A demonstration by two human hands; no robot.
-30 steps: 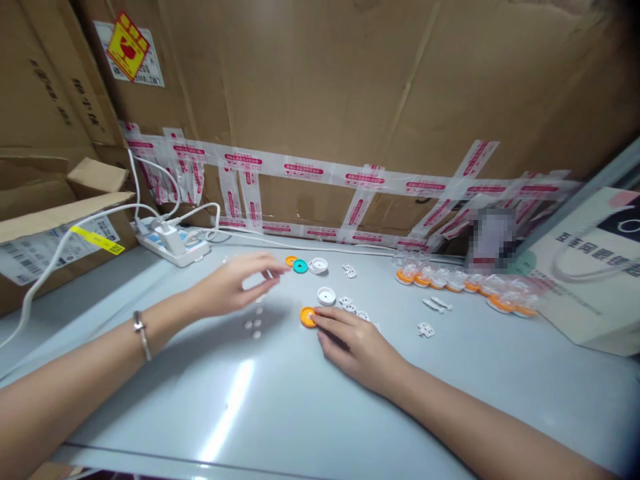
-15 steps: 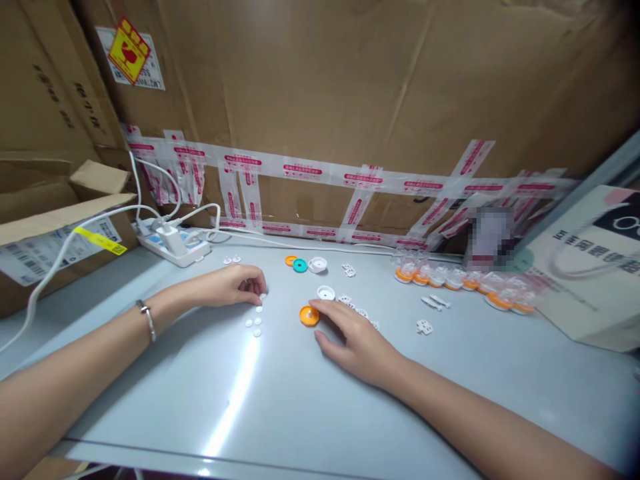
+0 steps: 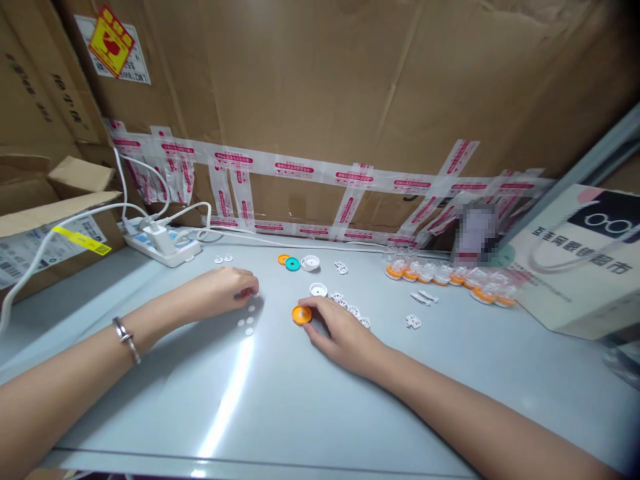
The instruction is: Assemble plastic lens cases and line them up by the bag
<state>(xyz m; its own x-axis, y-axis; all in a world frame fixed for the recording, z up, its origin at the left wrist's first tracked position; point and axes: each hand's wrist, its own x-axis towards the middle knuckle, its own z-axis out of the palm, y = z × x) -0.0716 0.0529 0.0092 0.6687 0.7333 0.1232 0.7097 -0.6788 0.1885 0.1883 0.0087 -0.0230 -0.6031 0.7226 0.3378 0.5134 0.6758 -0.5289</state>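
Note:
My left hand is closed in a pinch just above the table; whatever its fingertips hold is hidden, though a speck of white shows beneath them. Several small white discs lie just below it. My right hand has thumb and fingers closed on the edge of a round orange disc with a pale piece at its centre. Behind that disc sits a white round cap. White perforated plastic pieces lie partly hidden behind the right hand.
Farther back are a teal disc, an orange disc and white cups. Orange-based clear assemblies line the right rear. A power strip with cables stands at left, cardboard boxes behind, a paper bag at right.
The view has shifted slightly. My right thumb has come in against the orange disc, which it stood apart from before. My left hand has risen slightly from the small white discs.

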